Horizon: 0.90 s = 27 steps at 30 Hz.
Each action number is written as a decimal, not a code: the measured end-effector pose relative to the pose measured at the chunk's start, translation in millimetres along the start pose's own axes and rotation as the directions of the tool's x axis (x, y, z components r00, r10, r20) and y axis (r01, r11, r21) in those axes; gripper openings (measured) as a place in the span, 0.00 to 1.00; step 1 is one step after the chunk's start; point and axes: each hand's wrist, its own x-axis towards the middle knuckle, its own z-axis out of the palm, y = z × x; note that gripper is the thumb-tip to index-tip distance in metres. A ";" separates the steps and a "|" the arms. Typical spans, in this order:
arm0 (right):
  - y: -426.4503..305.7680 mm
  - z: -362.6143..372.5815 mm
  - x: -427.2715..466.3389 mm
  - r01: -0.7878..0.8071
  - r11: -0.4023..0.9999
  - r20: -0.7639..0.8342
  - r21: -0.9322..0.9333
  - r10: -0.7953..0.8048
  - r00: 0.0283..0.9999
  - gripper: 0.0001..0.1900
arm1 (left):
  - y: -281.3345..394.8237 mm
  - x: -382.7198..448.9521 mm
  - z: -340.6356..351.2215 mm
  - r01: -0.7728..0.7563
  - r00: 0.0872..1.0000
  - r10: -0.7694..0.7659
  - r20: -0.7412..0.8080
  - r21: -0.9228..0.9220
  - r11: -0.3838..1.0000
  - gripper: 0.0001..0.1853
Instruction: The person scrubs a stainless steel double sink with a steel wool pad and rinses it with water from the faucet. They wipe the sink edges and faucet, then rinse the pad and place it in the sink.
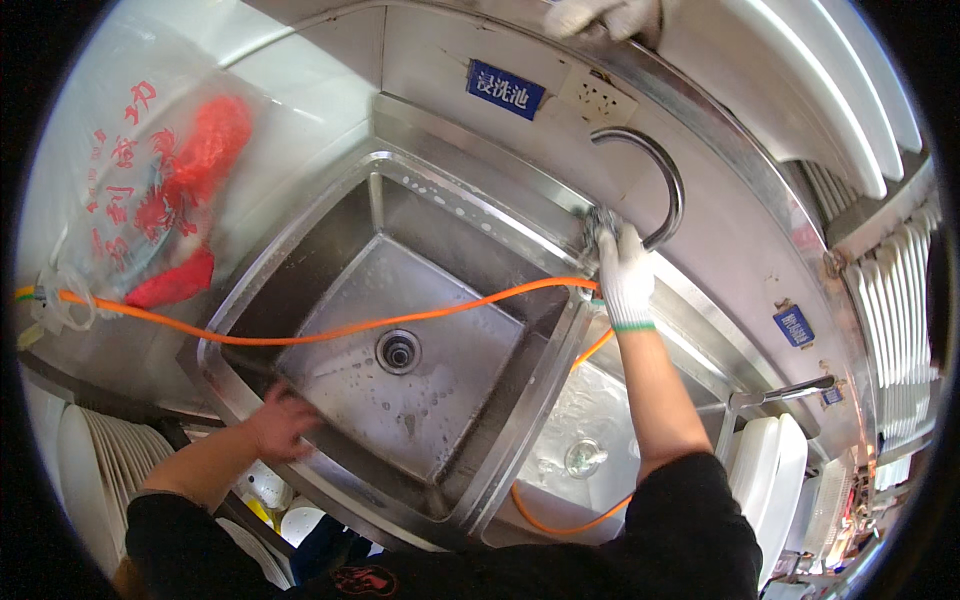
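Note:
My right hand, in a white knit glove, presses a steel wool scrubber against the back ledge beside the base of the curved faucet. My left hand is bare and blurred by motion. It hovers by the near left rim of the stainless steel sink, fingers spread and holding nothing. Water drops dot the basin floor around the drain. An orange hose stretches across the basin and passes by my right wrist.
A second basin adjoins at right, holding water. A clear plastic bag with red items hangs or lies at left. White plates fill the right rack; more plates stand lower left. Another white glove rests on the shelf edge.

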 end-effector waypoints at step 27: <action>-3.3 116.7 147.0 -0.349 0.927 -0.518 0.136 0.366 0.773 0.25 | 1.6 -8.9 35.9 -0.612 0.785 0.617 0.060 -0.077 0.787 0.42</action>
